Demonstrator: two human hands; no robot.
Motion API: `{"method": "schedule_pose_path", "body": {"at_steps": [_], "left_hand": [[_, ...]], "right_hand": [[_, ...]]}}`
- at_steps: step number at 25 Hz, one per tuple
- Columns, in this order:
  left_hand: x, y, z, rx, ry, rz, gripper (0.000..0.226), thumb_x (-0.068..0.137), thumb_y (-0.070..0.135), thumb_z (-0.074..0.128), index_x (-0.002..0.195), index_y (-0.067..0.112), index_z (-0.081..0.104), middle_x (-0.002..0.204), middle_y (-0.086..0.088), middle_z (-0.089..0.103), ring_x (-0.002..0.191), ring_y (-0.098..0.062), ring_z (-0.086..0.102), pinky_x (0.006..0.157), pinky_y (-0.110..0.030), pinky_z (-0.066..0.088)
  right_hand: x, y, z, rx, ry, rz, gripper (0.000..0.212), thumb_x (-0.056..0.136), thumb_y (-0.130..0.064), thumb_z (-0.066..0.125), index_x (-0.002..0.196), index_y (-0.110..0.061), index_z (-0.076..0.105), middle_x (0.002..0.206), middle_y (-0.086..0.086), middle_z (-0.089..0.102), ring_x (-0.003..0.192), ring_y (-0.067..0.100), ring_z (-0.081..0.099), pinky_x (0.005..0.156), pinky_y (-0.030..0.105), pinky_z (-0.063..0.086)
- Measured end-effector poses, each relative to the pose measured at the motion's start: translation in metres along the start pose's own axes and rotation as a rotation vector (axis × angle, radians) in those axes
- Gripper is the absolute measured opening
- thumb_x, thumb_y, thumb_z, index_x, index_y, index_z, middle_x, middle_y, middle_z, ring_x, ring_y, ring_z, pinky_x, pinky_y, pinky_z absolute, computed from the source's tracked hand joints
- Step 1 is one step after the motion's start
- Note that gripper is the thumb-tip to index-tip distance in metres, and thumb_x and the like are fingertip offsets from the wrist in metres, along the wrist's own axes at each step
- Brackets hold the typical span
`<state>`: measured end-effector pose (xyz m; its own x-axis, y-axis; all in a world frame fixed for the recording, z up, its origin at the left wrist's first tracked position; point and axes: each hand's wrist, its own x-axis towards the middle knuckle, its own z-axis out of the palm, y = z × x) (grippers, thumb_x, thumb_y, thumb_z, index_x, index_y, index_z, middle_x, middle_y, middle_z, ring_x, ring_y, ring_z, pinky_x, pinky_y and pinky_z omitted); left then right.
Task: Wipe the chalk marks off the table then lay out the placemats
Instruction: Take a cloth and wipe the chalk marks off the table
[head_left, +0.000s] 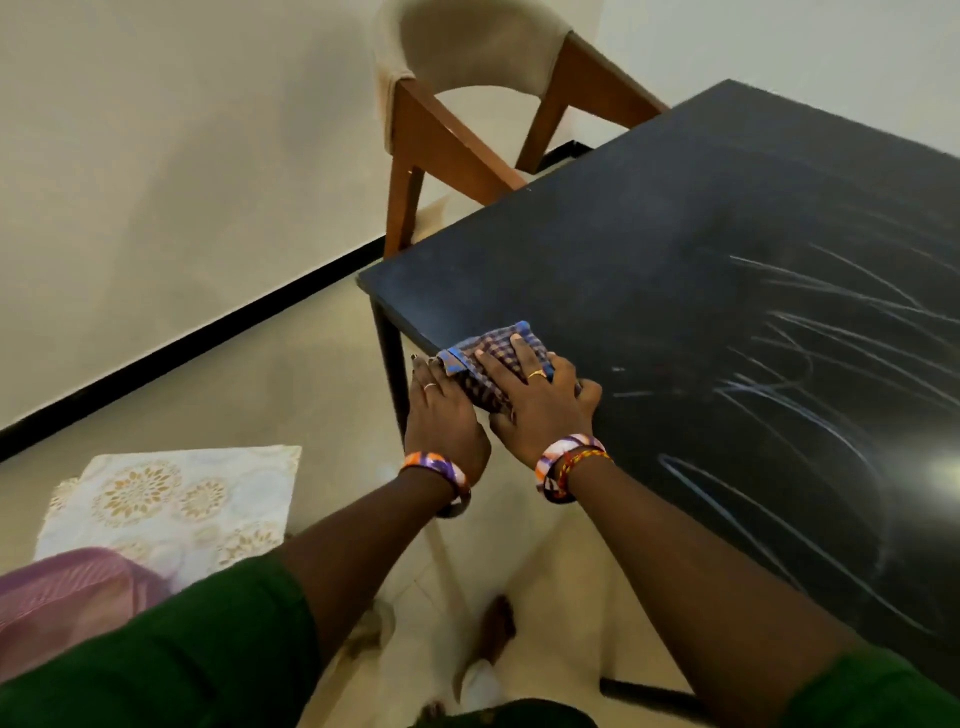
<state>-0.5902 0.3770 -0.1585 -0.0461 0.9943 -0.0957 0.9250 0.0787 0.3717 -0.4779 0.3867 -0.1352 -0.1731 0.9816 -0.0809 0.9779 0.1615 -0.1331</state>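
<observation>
A black table (649, 218) carries white chalk marks (810, 374) scrawled across its right half. At its near left edge lies a folded checked cloth (501, 345), purple and blue. My right hand (545, 400) presses flat on the cloth with its fingers spread. My left hand (441, 410) sits at the table's edge beside it, fingertips touching the cloth's left end. On the floor at lower left lies a white placemat (171, 499) with gold flower patterns.
A wooden chair (457, 130) with a beige padded back stands at the table's far left corner against the wall. A purple striped fabric (62, 597) lies by the placemat. My feet show on the tiled floor (311, 374) below the table edge.
</observation>
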Motion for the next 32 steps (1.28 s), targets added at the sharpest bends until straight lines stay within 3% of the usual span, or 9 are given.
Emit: {"method": "schedule_pose_path", "body": {"at_steps": [2,6,11,19,23,27,29,32], "left_hand": [[-0.022,0.018,0.008,0.064,0.026,0.154,0.072,0.089,0.008,0.037,0.147,-0.003,-0.006,0.154,-0.025,-0.01,0.144,-0.035,-0.012,0.118,-0.035,-0.005],[-0.046,0.039,0.015,0.206,-0.04,0.422,0.07,0.089,0.002,0.033,0.148,0.004,-0.005,0.156,-0.014,-0.014,0.146,-0.028,-0.011,0.119,-0.038,-0.001],[-0.049,0.047,0.009,0.293,-0.041,0.495,0.067,0.09,0.001,0.035,0.148,0.005,0.003,0.158,-0.014,0.001,0.147,-0.027,0.002,0.119,-0.037,0.003],[-0.045,0.054,-0.008,0.375,-0.166,0.45,0.069,0.086,0.001,0.037,0.148,0.005,0.007,0.158,-0.013,0.005,0.146,-0.025,0.007,0.12,-0.035,0.013],[-0.058,0.059,-0.004,0.454,-0.154,0.39,0.065,0.091,0.006,0.037,0.148,0.001,0.005,0.157,-0.017,0.004,0.146,-0.03,0.005,0.119,-0.039,0.013],[-0.105,0.089,0.022,0.56,-0.147,0.629,0.057,0.098,0.011,0.029,0.146,-0.003,0.003,0.155,-0.025,0.004,0.145,-0.037,0.003,0.117,-0.043,0.013],[-0.123,0.104,0.031,0.588,-0.159,0.657,0.056,0.102,0.021,0.027,0.146,-0.004,0.004,0.154,-0.027,0.007,0.144,-0.038,0.008,0.117,-0.043,0.016],[-0.121,0.111,0.034,0.661,-0.115,0.674,0.052,0.102,0.018,0.023,0.144,-0.01,0.009,0.151,-0.033,0.012,0.141,-0.044,0.015,0.114,-0.046,0.023]], "right_hand": [[-0.034,0.019,-0.001,-0.003,0.0,0.075,0.065,0.09,-0.045,0.045,0.144,-0.049,0.008,0.159,-0.005,0.003,0.14,0.034,0.012,0.106,0.053,0.02],[-0.11,0.063,-0.006,-0.041,-0.056,0.218,0.069,0.09,-0.049,0.045,0.144,-0.05,0.001,0.159,-0.005,0.0,0.141,0.034,0.01,0.107,0.052,0.018],[-0.161,0.085,-0.011,-0.123,-0.122,0.329,0.067,0.087,-0.059,0.03,0.145,-0.047,-0.002,0.159,-0.004,-0.004,0.14,0.034,0.01,0.108,0.05,0.018],[-0.076,0.058,-0.018,0.119,-0.113,0.392,0.056,0.096,-0.053,0.022,0.148,-0.04,0.002,0.159,-0.003,-0.01,0.143,0.039,-0.001,0.112,0.058,0.005],[-0.159,0.115,-0.012,0.15,-0.003,0.718,0.057,0.096,-0.054,0.022,0.148,-0.04,0.001,0.159,0.0,-0.008,0.142,0.041,0.001,0.111,0.06,0.005],[-0.228,0.157,-0.015,0.267,0.073,1.122,0.059,0.097,-0.052,0.023,0.149,-0.036,0.0,0.159,0.004,-0.011,0.142,0.044,-0.003,0.111,0.061,0.001],[-0.22,0.134,-0.011,0.244,0.101,1.068,0.059,0.097,-0.05,0.024,0.149,-0.035,-0.001,0.158,0.007,-0.012,0.142,0.044,-0.003,0.111,0.062,0.004],[-0.196,0.078,0.002,0.139,0.103,0.706,0.06,0.096,-0.05,0.029,0.148,-0.038,0.001,0.159,0.004,-0.008,0.142,0.041,0.0,0.11,0.059,0.009]]}}
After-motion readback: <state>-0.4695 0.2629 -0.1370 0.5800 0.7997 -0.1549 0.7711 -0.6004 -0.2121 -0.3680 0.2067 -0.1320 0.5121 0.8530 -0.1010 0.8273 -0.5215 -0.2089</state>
